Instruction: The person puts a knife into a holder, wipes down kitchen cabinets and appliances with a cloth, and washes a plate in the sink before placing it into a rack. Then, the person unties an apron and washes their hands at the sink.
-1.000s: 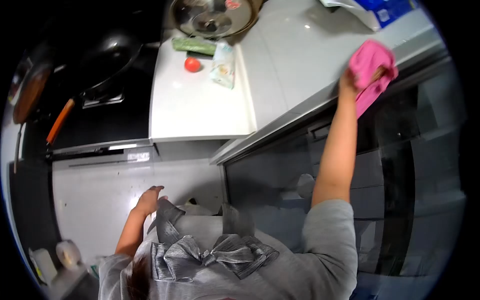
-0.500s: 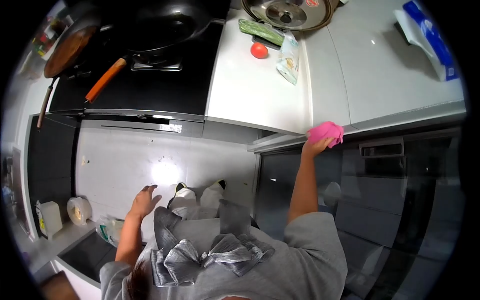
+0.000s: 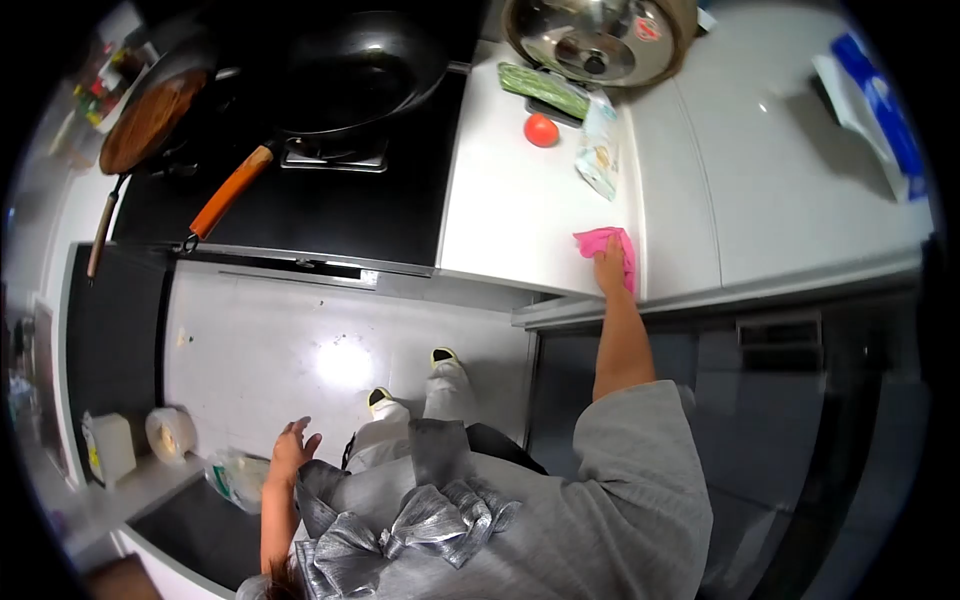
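Note:
My right hand (image 3: 609, 268) presses a pink cloth (image 3: 620, 243) onto the white countertop (image 3: 520, 225), near its front right corner. Part of the cloth spreads out flat beyond the fingers. A wrapped green vegetable (image 3: 543, 90), a tomato (image 3: 541, 130) and a white plastic packet (image 3: 598, 148) lie farther back on the same counter. My left hand (image 3: 291, 450) hangs low over the floor at my side, fingers apart and holding nothing.
A black wok (image 3: 350, 85) with an orange handle sits on the black stove (image 3: 330, 215), beside a brown-bottomed pan (image 3: 150, 120). A large lidded pot (image 3: 595, 30) stands at the back. On the raised right ledge is a blue-and-white pack (image 3: 880, 115).
My right hand has moved with the pink cloth from the ledge's front edge, left and back onto the white countertop. My view has shifted slightly. The left hand stays low and empty.

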